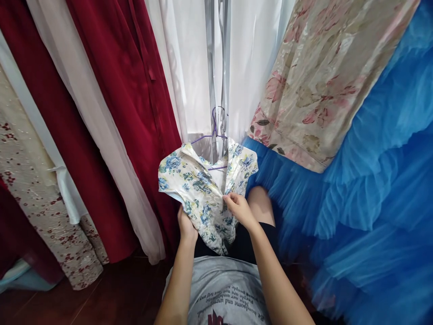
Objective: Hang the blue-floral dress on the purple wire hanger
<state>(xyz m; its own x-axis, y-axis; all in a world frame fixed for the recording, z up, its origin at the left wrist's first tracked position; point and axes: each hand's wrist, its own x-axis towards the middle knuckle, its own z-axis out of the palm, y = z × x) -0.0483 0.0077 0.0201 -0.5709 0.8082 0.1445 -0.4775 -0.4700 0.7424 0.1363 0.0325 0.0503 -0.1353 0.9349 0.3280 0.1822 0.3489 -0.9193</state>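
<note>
A small white garment with a blue floral print (198,185) hangs on a purple wire hanger (213,135) in front of me, below a shiny metal pole (216,67). My left hand (186,225) grips the garment's lower left part from underneath, fingers closed in the cloth. My right hand (238,208) pinches the cloth at the front opening, near the garment's right side. Both forearms reach up from my grey printed shirt (223,289).
Long dark red (128,90) and white (84,113) gowns hang at the left, a beige spotted one (27,189) at far left. A pink floral fabric (324,76) and a big blue tulle skirt (372,189) fill the right. White curtain (250,58) behind. Dark wooden floor (101,293) below.
</note>
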